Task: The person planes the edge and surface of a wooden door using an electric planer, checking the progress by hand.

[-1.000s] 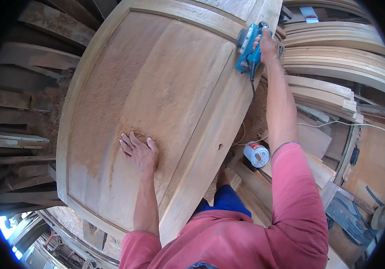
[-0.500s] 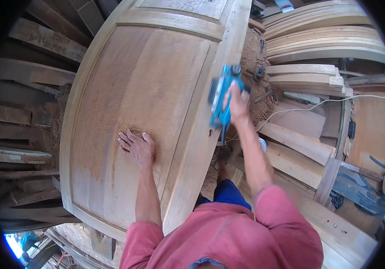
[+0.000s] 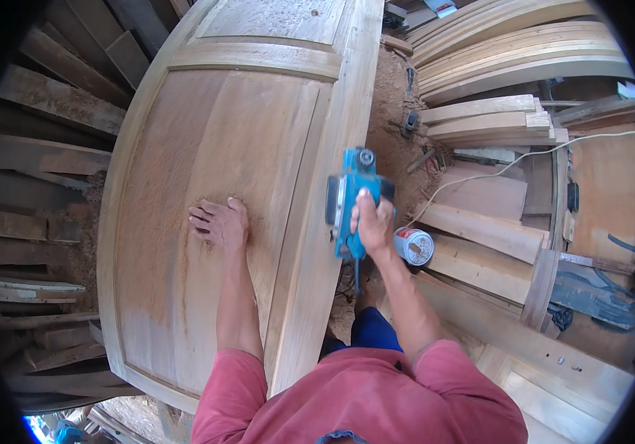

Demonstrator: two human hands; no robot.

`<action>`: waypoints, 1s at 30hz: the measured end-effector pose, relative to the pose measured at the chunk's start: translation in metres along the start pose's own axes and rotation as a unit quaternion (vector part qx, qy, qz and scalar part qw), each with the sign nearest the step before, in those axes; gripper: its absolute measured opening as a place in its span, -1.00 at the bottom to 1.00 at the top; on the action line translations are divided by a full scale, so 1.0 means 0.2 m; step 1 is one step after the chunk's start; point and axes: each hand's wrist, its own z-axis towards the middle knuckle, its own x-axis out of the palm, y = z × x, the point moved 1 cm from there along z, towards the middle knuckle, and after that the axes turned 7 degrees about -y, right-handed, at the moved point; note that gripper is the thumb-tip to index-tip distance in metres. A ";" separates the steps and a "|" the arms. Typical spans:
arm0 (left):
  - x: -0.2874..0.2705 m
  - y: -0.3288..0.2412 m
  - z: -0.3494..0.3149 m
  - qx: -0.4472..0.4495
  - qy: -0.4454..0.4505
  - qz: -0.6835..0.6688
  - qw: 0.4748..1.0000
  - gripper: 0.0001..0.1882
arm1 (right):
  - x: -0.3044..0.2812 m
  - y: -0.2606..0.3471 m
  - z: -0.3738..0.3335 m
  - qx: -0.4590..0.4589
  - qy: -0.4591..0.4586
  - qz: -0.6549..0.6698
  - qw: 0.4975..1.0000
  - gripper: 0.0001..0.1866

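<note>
A panelled wooden door (image 3: 156,251) lies flat in front of me, its middle panel strewn with brown sawdust. My left hand (image 3: 221,223) rests on that panel, palm down with fingers spread, in the sawdust. My right hand (image 3: 374,222) is wrapped round the handle of a blue electric hand planer (image 3: 354,189). The planer sits over the door's right edge board (image 3: 317,281); whether its base touches the wood I cannot tell. A dark cord hangs from its rear end.
Right of the door stand stacked boards (image 3: 517,55), shorter planks (image 3: 488,122) and a round can (image 3: 414,246). A pale cable (image 3: 525,154) runs across them. Timber pieces (image 3: 40,159) line the left side. Shavings cover the ground (image 3: 388,111) beside the door.
The planer in my right hand has come nearer along the door's right edge. My left hand stays on the panel. The view has shifted, and more of the can shows.
</note>
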 end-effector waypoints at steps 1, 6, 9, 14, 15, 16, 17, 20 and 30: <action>0.01 -0.01 0.01 -0.002 0.003 0.001 1.000 -0.12 | 0.02 0.05 0.11 -0.006 -0.003 0.002 1.000 -0.58; 0.02 -0.02 0.01 -0.007 0.000 0.029 1.000 -0.12 | 0.09 0.22 0.71 -0.016 -0.022 0.005 1.000 -0.57; 0.01 -0.05 0.02 -0.018 0.002 0.039 0.999 -0.14 | 0.12 0.33 1.05 -0.025 -0.029 0.006 0.999 -0.55; 0.02 -0.05 0.03 -0.031 -0.003 0.056 0.998 -0.14 | 0.18 0.51 1.57 -0.041 -0.029 0.021 0.999 -0.53; 0.02 -0.05 0.03 -0.032 -0.004 0.061 0.998 -0.14 | 0.20 0.54 1.66 -0.036 -0.024 0.021 0.999 -0.53; 0.02 -0.04 0.03 -0.035 -0.004 0.067 0.997 -0.14 | 0.21 0.58 1.75 -0.042 -0.028 0.024 0.998 -0.52; 0.01 -0.05 0.03 -0.038 -0.002 0.062 0.997 -0.14 | 0.23 0.62 1.84 -0.050 -0.032 0.028 0.998 -0.51; 0.00 -0.07 0.03 -0.044 0.004 0.064 0.997 -0.14 | 0.23 0.71 2.13 -0.053 -0.025 0.031 0.998 -0.51; 0.02 -0.08 0.03 -0.050 -0.004 0.071 0.996 -0.15 | 0.22 0.71 2.17 -0.022 0.024 0.098 0.995 -0.56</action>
